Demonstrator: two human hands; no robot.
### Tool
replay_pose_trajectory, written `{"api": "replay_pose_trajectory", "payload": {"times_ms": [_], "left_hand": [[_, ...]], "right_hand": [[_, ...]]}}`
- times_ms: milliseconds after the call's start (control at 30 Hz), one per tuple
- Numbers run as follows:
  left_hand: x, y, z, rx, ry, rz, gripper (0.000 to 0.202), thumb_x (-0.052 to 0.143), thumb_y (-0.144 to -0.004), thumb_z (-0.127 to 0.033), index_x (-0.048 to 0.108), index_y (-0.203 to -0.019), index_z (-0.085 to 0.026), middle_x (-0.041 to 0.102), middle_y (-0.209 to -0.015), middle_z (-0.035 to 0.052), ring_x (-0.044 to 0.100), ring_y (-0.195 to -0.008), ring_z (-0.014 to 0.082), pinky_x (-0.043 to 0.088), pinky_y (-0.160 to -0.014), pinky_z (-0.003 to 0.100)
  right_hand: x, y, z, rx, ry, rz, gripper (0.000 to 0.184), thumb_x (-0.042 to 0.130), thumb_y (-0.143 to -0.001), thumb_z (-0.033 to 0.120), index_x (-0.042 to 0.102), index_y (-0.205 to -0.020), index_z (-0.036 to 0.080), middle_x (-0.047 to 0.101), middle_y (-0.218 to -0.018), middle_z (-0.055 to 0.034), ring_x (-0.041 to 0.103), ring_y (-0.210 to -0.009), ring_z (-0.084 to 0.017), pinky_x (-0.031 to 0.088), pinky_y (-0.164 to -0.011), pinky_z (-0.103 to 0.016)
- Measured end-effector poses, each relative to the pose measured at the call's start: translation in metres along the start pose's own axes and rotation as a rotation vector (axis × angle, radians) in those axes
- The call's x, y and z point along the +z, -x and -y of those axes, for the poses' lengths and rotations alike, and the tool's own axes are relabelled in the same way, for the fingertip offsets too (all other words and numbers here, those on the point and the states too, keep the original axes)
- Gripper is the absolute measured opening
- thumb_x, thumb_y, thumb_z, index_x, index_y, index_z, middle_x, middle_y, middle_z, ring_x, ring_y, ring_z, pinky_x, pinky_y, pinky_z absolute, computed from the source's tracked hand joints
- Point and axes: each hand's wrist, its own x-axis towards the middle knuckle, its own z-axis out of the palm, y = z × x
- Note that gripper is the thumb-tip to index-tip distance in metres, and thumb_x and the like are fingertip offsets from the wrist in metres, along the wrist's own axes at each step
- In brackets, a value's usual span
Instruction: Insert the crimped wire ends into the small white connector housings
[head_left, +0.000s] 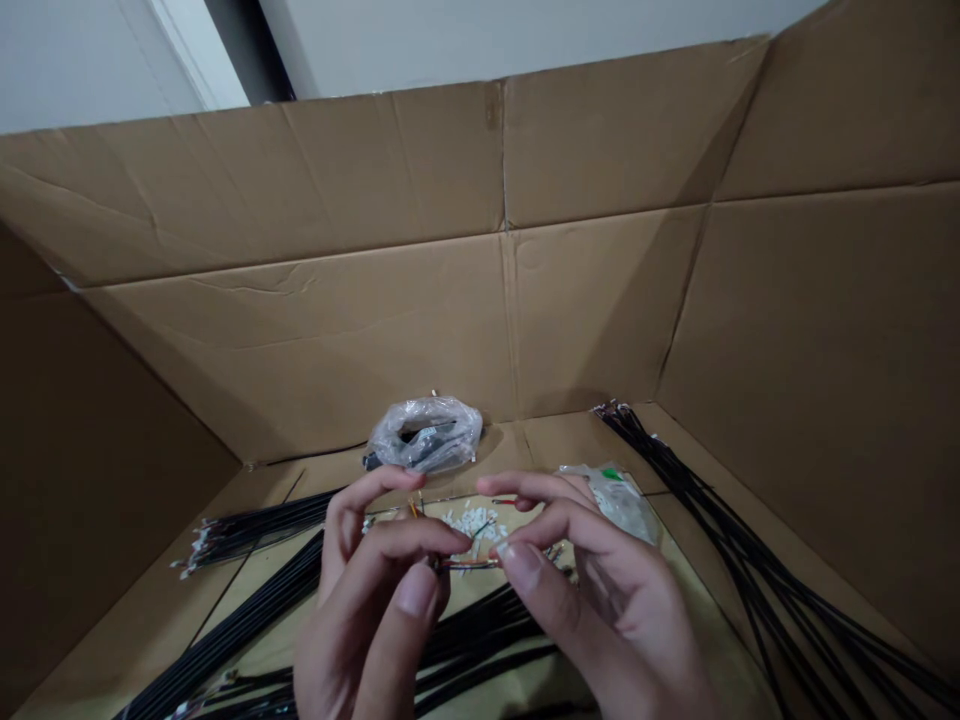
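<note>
My left hand (382, 590) is closed, its thumb and index finger pinching a cable end. Thin coloured wires (471, 565) reach from that pinch towards the right fingertips. My right hand (600, 590) pinches a small white connector (502, 548) between thumb and index finger, at the wires' far end. Whether the wire tip sits inside the connector cannot be made out. Just beyond the fingers lies a pile of small white connectors (474, 521). A bundle of black cables (480, 635) runs beneath both hands. Loose orange and red wire ends show near the fingers.
Cardboard walls (360, 300) enclose the work surface at the back and sides. A clear plastic bag (427, 425) with dark contents stands at the back. Another plastic bag (619, 500) lies behind my right hand. Black cable bundles lie left (247, 580) and right (712, 530).
</note>
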Motion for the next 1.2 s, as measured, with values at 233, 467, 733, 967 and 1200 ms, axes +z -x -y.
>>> {"api": "replay_pose_trajectory", "payload": {"times_ms": [233,467,733,967,1200], "left_hand": [[-0.005,-0.007,0.004,0.277,-0.146,0.097,0.015,0.069,-0.089,-0.012,0.071,-0.083,-0.026,0.062,-0.086,0.0032,0.054,-0.122,0.0222,0.053,-0.081,0.025],[-0.008,-0.009,0.004,0.273,-0.066,0.099,0.021,0.068,-0.089,-0.007,0.071,-0.081,-0.026,0.064,-0.097,0.0036,0.056,-0.118,0.0207,0.051,-0.087,0.028],[-0.018,-0.015,0.014,0.241,-0.054,0.180,0.021,0.072,-0.091,-0.010,0.076,-0.083,-0.029,0.069,-0.117,0.0017,0.059,-0.122,0.0171,0.053,-0.086,0.022],[-0.021,-0.017,0.020,0.232,-0.045,0.221,0.021,0.074,-0.090,-0.010,0.075,-0.083,-0.030,0.072,-0.107,0.0015,0.060,-0.126,0.0191,0.055,-0.094,0.025],[-0.017,-0.016,0.011,0.190,-0.073,0.202,0.021,0.071,-0.089,-0.011,0.073,-0.081,-0.031,0.064,-0.082,0.0012,0.057,-0.127,0.0215,0.051,-0.098,0.029]], "right_hand": [[-0.003,-0.001,0.000,0.113,-0.186,0.053,0.020,0.079,-0.090,0.043,0.074,-0.079,0.027,0.078,-0.121,-0.0023,0.065,-0.123,-0.028,0.042,-0.114,-0.048],[-0.008,-0.011,0.001,0.238,-0.211,0.222,0.028,0.082,-0.087,0.050,0.071,-0.079,0.025,0.075,-0.129,-0.0051,0.062,-0.131,-0.034,0.035,-0.118,-0.058],[-0.005,-0.013,-0.007,0.123,-0.175,0.140,0.021,0.085,-0.086,0.041,0.072,-0.080,0.026,0.073,-0.130,-0.0026,0.059,-0.135,-0.028,0.032,-0.122,-0.051],[-0.005,-0.016,-0.009,0.265,-0.408,0.184,0.019,0.087,-0.084,0.037,0.074,-0.079,0.024,0.077,-0.126,-0.0046,0.063,-0.131,-0.030,0.041,-0.114,-0.048],[-0.003,-0.022,-0.007,0.324,-0.514,0.218,0.019,0.088,-0.081,0.034,0.074,-0.076,0.023,0.081,-0.122,-0.0045,0.066,-0.130,-0.028,0.042,-0.117,-0.045]]}}
